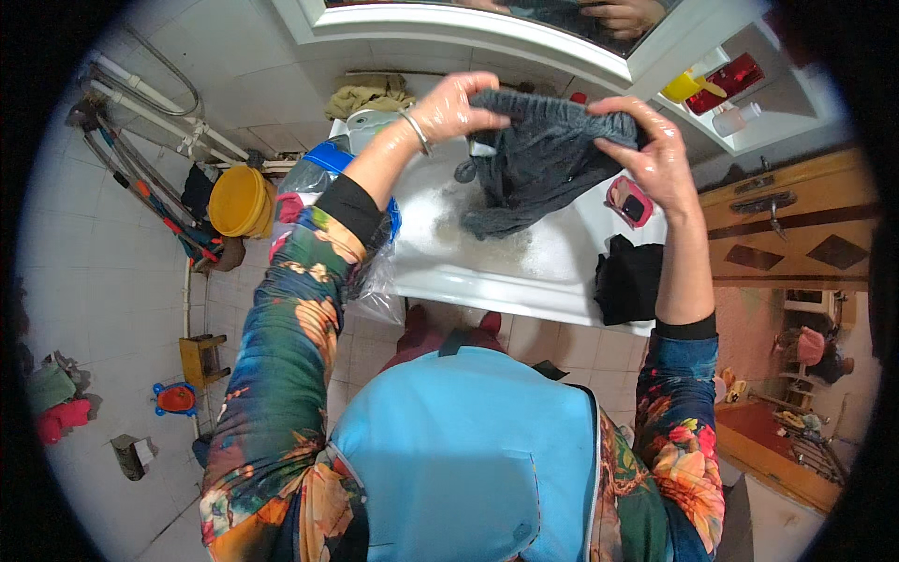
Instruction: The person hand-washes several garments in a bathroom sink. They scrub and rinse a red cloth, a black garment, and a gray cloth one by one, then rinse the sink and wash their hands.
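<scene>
A wet dark grey garment (548, 151) with a gathered elastic band is stretched between my hands above a white sink basin (435, 260). My left hand (460, 109) grips the band at its left end; a metal bangle is on that wrist. At the right end of the band is my right hand (650, 147), thumb below and fingers above. Both hands look wet. The garment's lower part hangs over cloudy water in the basin. A folded black cloth (631, 279) lies on the basin's right front corner, and a pink soap dish (629, 201) sits behind it.
Left of the basin are a yellow bucket (239, 201), a clear plastic bag (379, 298) and a khaki cloth (369, 96). A white-framed mirror cabinet (477, 31) hangs above, its shelf at right holding a yellow cup (681, 87). A wooden door (793, 225) stands at right.
</scene>
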A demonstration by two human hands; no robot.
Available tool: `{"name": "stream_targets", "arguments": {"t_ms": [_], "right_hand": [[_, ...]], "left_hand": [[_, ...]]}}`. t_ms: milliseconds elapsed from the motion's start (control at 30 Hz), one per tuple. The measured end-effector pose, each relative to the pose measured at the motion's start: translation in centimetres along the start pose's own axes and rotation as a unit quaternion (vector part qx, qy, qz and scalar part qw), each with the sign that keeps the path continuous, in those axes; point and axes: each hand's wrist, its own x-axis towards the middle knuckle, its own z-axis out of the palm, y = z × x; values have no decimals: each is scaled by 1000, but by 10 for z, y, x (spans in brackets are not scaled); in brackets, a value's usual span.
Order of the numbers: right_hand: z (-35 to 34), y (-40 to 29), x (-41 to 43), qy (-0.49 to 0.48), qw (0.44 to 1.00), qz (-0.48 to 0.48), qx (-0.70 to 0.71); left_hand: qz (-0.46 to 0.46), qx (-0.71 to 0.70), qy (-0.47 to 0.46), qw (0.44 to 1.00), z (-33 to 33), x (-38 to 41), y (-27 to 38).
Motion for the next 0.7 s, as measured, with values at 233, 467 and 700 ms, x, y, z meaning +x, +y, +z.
{"name": "stream_targets", "arguments": {"t_ms": [233,467,700], "right_hand": [[-43,-2,6,-51,958,75,-272],[82,165,-58,-134,970,196,-45],[242,194,-128,-121,942,294,-103]], "left_hand": [[147,86,26,985,-10,8,81],[-152,311,78,935,72,-3,-79],[-291,-49,106,950,160,-90,-192]]}}
